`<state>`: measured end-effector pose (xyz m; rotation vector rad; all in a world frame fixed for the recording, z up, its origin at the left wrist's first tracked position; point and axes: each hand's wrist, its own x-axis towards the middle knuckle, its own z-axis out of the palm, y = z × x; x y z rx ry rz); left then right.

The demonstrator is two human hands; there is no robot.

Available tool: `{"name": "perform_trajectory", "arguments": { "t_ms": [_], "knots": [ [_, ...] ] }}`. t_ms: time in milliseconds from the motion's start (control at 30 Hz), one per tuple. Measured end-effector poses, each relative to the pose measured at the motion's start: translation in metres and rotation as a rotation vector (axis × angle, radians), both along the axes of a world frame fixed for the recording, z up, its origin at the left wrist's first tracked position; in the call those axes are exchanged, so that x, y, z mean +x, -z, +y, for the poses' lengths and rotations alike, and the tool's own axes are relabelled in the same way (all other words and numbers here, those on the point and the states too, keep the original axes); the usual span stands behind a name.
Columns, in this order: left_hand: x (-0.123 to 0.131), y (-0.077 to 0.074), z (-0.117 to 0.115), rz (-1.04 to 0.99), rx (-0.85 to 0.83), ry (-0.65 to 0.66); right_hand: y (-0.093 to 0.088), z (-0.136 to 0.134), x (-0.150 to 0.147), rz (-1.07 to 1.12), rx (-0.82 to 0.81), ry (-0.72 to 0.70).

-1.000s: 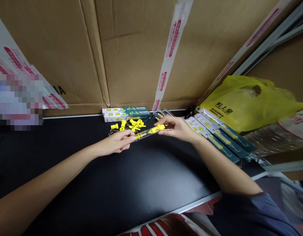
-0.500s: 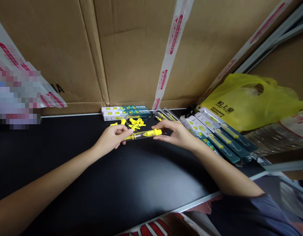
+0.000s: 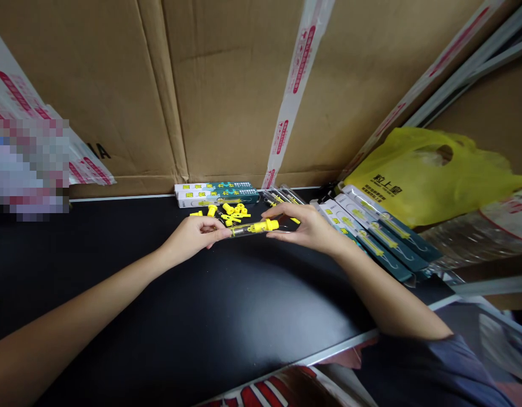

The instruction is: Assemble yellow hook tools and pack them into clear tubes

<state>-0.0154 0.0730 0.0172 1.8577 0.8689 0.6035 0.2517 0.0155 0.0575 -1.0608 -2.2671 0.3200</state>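
Note:
Both of my hands hold one clear tube with yellow parts inside (image 3: 252,228), just above the black tabletop (image 3: 227,316). My left hand (image 3: 192,236) pinches its left end with closed fingers. My right hand (image 3: 305,226) grips the right end, fingers curled round it. Right behind the tube lies a small heap of loose yellow plastic pieces (image 3: 229,212). Two boxed items (image 3: 217,194) lie further back against the cardboard.
A row of flat packaged tools (image 3: 371,229) lies to the right of my right hand. A yellow plastic bag (image 3: 430,175) sits behind them. Large cardboard sheets (image 3: 227,90) with printed tape stand along the back. More clear tubes (image 3: 282,196) lie near the boxes.
The tube has tilted and shifted slightly between my hands; both hands moved a little up and back toward the yellow pieces. Both hands keep hold of it.

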Motion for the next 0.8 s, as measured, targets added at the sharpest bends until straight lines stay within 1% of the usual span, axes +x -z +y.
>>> {"name": "perform_trajectory", "arguments": {
  "t_ms": [167, 300, 433, 533, 700, 800],
  "knots": [
    [0.0, -0.002, 0.0, 0.009, -0.017, -0.01, -0.004, -0.002, -0.001, -0.017, 0.039, 0.012],
    [0.0, -0.002, 0.001, 0.038, -0.026, -0.03, 0.003, 0.001, 0.0, -0.02, 0.048, 0.01],
    [-0.001, 0.0, 0.0, 0.055, -0.004, -0.054, 0.01, 0.004, 0.0, 0.043, 0.03, 0.005],
    [-0.002, 0.001, -0.002, 0.068, 0.067, -0.073, 0.014, 0.006, -0.001, 0.092, -0.018, 0.009],
    [-0.004, -0.005, -0.008, 0.082, 0.293, -0.165, 0.02, 0.007, -0.005, 0.225, -0.067, 0.043],
    [-0.003, -0.008, -0.01, 0.079, 0.309, -0.173, 0.021, 0.005, -0.007, 0.237, -0.051, 0.06]
  ]
}}
